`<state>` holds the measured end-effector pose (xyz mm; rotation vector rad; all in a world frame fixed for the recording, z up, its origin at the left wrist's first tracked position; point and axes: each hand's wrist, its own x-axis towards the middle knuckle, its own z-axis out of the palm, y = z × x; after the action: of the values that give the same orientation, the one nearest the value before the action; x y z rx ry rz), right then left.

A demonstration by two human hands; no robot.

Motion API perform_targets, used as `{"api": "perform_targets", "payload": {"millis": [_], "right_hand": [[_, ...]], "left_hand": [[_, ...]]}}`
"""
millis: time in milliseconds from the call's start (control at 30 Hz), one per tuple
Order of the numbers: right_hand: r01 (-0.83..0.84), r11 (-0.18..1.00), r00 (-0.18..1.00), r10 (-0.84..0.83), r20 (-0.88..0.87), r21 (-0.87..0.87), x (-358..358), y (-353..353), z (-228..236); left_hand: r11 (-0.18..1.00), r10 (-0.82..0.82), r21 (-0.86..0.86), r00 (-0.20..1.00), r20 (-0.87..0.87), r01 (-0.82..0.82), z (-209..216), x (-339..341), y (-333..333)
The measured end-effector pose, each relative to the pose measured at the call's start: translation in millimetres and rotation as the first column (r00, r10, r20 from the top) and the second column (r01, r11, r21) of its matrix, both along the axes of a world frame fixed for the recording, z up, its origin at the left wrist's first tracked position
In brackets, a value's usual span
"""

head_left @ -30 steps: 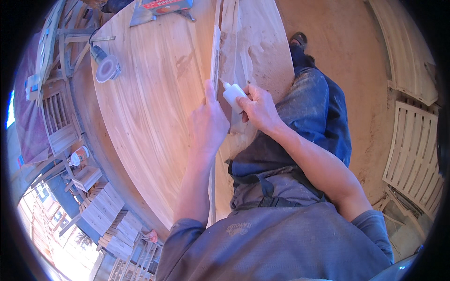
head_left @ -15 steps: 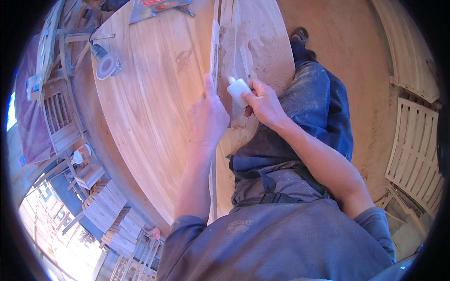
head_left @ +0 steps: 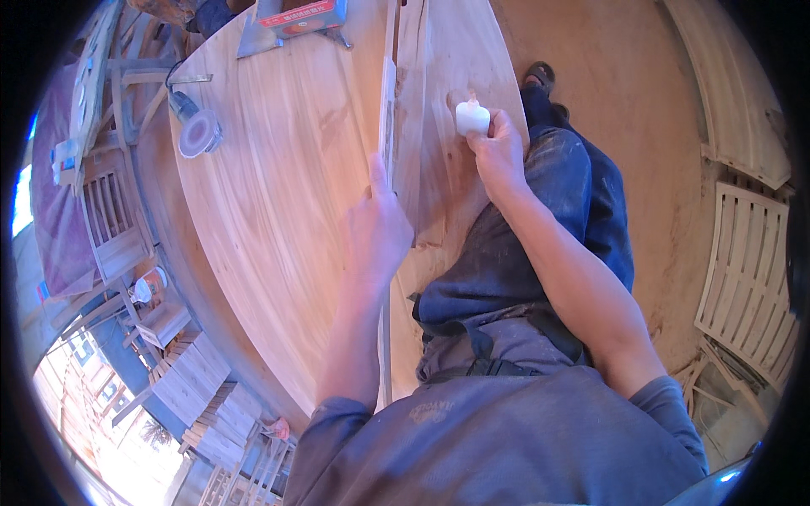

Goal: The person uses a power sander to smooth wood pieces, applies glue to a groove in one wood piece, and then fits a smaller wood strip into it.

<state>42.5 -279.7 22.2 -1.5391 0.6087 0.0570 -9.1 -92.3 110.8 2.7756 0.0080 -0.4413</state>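
My right hand is closed around a small white squeeze bottle with a narrow nozzle, over the right part of the wooden tabletop. The nozzle points toward the far side; whether its tip touches the wood I cannot tell. A narrow wooden strip stands on edge along the tabletop, running from the far edge toward my body. My left hand grips this strip, with one finger stretched along it and the others folded, partly hidden.
An angle grinder with a round disc lies at the tabletop's left edge. A red and grey box sits at the far edge. My leg borders the right side. Slatted wooden panels stand at right; stacked boards lie lower left.
My right hand has carried the squeeze bottle away from the strip, farther out and to the right, and its nozzle has turned. My left hand stays on the strip, slightly nearer my body.
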Motion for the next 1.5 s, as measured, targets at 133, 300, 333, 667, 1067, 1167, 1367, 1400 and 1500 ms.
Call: {"api": "perform_targets", "payload": {"millis": [133,300,333,667,1067,1167,1367,1400,1500], "right_hand": [[-0.002,0.965,0.999,0.013,0.042,-0.261,28,-6,-19],[0.053,0.877,0.991,0.014,0.136,-0.477,29,-10,-48],[0.071,0.889,0.988,-0.001,0.152,-0.453,29,-9,-47],[0.112,0.880,0.994,-0.092,0.066,-0.461,-12,-3,-6],[-0.536,0.811,0.835,0.470,-0.286,-0.235,-44,59,16],[-0.575,0.804,0.804,0.522,-0.285,-0.151,-36,53,17],[-0.625,0.767,0.766,0.567,-0.304,-0.146,-33,51,29],[-0.621,0.767,0.770,0.560,-0.305,-0.160,-33,52,29],[-0.620,0.760,0.774,0.552,-0.310,-0.195,-34,54,26]], "left_hand": [[1.000,0.017,0.011,0.999,-0.038,-0.017,5,2,-5],[0.999,0.030,0.027,0.996,-0.083,-0.028,4,2,-6],[0.999,0.031,0.025,0.997,-0.077,-0.029,4,1,-5],[1.000,0.015,-0.010,1.000,-0.021,-0.016,0,-5,4],[0.996,0.017,-0.082,0.996,-0.082,-0.024,-3,-34,12],[0.999,0.011,-0.036,0.989,-0.150,-0.017,-2,-28,9],[0.998,0.031,-0.057,0.996,-0.084,-0.036,-9,37,-8],[0.999,0.012,-0.048,0.997,-0.072,-0.016,-8,39,-7],[1.000,-0.006,-0.026,0.998,-0.058,0.005,-6,37,-7]]}}
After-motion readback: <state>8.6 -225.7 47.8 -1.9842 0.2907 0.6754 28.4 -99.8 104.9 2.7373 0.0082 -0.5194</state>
